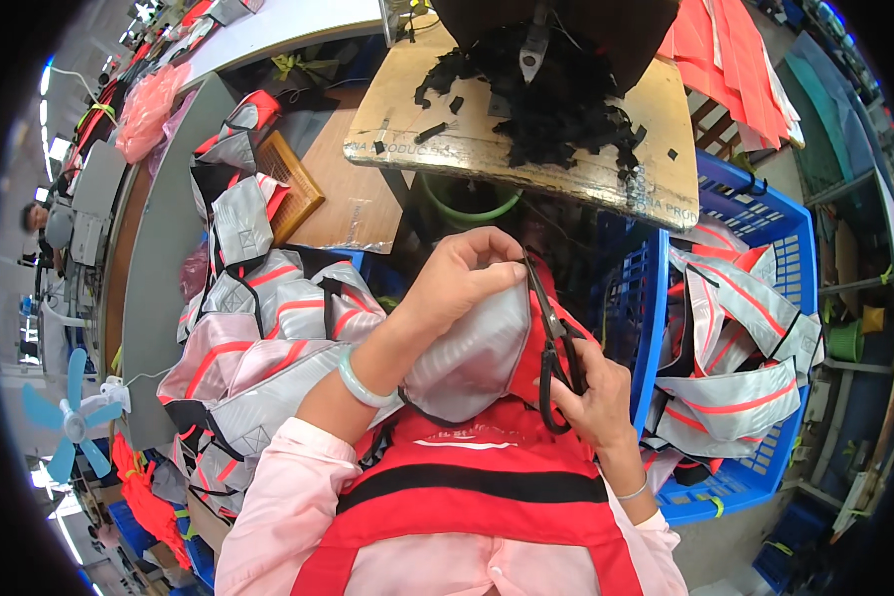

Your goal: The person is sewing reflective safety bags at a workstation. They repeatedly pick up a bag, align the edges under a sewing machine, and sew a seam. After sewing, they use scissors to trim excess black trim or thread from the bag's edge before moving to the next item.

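Observation:
Black-handled scissors (554,348) sit in my right hand (598,395), fingers through the loops, blades pointing up and away from me. My left hand (472,273) pinches the upper edge of a silver-grey fabric piece (470,353) with black edging, close to the scissors' tip. That piece hangs over my lap, in front of my red apron (457,512). Red fabric (533,372) shows beside it, behind the scissors. Whether the blades are cutting anything is too small to tell.
Silver fabric pieces with red stripes (268,308) are heaped at my left. More lie inside a blue plastic basket (663,318) at my right. Ahead stands a worn wooden table (407,109) bearing black scraps (556,124). Beneath it is a green-rimmed bin (472,217). A blue fan (74,422) stands far left.

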